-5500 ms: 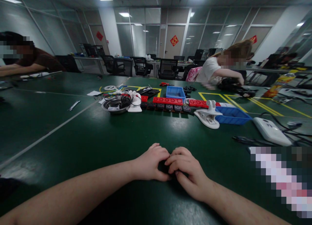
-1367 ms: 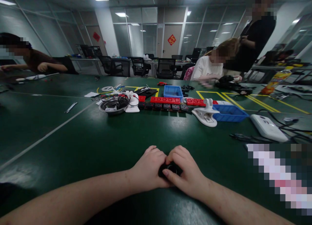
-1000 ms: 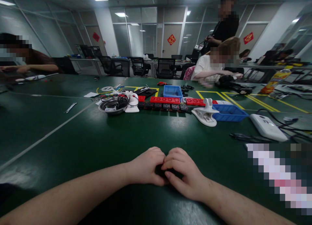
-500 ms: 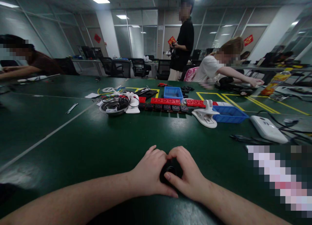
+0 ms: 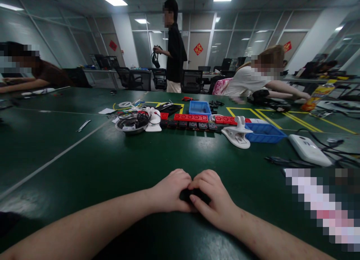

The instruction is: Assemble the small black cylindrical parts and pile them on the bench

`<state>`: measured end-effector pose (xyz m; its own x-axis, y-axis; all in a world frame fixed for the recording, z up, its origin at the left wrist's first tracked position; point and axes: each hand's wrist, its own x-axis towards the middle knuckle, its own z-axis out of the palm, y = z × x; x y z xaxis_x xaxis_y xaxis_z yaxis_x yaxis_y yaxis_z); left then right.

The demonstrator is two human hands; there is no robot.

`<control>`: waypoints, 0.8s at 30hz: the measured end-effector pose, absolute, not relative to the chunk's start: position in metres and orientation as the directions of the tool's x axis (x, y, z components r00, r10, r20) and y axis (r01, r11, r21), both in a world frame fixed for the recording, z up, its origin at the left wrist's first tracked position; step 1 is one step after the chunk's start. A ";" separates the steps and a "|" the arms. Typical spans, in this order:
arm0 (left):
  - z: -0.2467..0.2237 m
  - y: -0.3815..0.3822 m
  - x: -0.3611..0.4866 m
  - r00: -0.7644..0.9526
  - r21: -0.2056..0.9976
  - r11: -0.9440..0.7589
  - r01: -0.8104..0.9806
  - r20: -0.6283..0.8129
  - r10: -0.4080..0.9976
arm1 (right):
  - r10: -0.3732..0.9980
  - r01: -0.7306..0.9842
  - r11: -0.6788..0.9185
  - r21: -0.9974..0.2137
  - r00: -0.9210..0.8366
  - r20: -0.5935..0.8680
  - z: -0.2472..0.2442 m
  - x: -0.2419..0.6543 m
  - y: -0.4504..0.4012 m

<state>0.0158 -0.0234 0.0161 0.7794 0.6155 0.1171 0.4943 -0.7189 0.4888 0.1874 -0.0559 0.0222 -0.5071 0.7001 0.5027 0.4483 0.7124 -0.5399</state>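
My left hand (image 5: 172,190) and my right hand (image 5: 216,200) meet over the near part of the green table, fingertips touching. Between them, mostly covered by the fingers, is a small black object (image 5: 186,194); its kind cannot be made out. The left fingers curl over its far side with the thumb along the near side. From the right, my other hand curves round it, thumb tip pointing inward. Both hands are closed around this object, low over the tabletop.
Across the green table (image 5: 126,162) stand a metal bowl (image 5: 132,131) of parts, red socket modules (image 5: 190,117), black socket modules (image 5: 194,125), blue bins (image 5: 266,134) and a white clip stand (image 5: 237,136). A wrench (image 5: 83,125) lies left, a white box (image 5: 309,150) with cables right. Several people are around.
My left hand has turned slightly, its raised finger lowered and its thumb drawn up, so the black object shows less. The standing person in the background has moved left.
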 end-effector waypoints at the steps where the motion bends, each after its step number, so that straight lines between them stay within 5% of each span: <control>1: 0.016 -0.021 0.014 0.794 0.489 -0.733 0.472 0.125 0.595 | 0.690 0.431 0.720 -0.544 -0.522 0.501 0.023 0.188 -0.056; 11: 0.011 -0.015 0.012 0.837 0.471 -0.782 0.408 0.150 0.526 | 0.542 0.255 0.825 -0.505 -0.611 0.577 0.027 0.189 -0.057; 24: 0.009 -0.034 0.021 0.669 0.459 -0.655 0.600 0.162 0.726 | 0.723 0.432 0.689 -0.583 -0.468 0.508 0.016 0.189 -0.056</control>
